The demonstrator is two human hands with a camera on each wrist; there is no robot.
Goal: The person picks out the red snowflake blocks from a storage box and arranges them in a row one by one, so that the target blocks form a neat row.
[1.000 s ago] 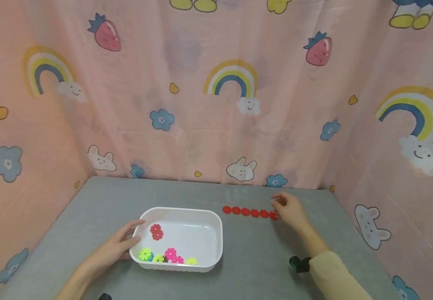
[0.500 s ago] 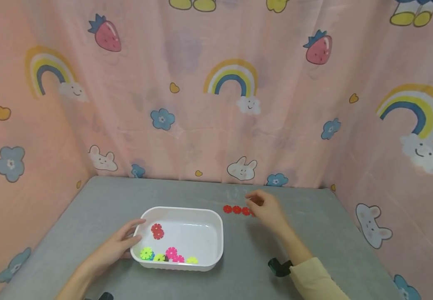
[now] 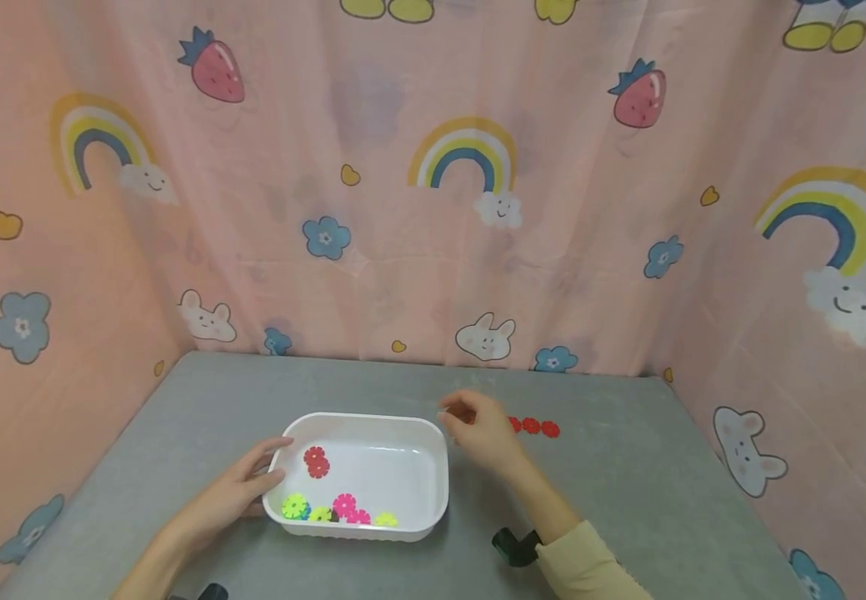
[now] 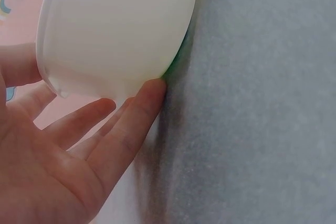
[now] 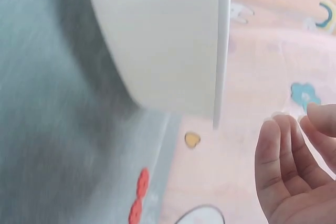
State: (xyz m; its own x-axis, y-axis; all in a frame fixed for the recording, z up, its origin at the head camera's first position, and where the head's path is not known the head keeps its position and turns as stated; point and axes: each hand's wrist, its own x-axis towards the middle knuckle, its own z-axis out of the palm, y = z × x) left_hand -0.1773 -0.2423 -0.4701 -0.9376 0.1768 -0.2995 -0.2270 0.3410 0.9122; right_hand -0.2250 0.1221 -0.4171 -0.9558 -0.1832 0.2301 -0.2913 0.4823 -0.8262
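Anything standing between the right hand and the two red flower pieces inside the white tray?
Yes: the right-hand wall of the white tray stands between the right hand and the red flower pieces. Over its rim, nothing visible blocks the way.

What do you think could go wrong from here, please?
The right hand is close to the far right corner of the white tray and might bump it. In the head view it partly hides the row of red pieces, so a low sweep could nudge them out of line. The left hand grips the tray's side, so a sharp pull may slide the loose pieces inside.
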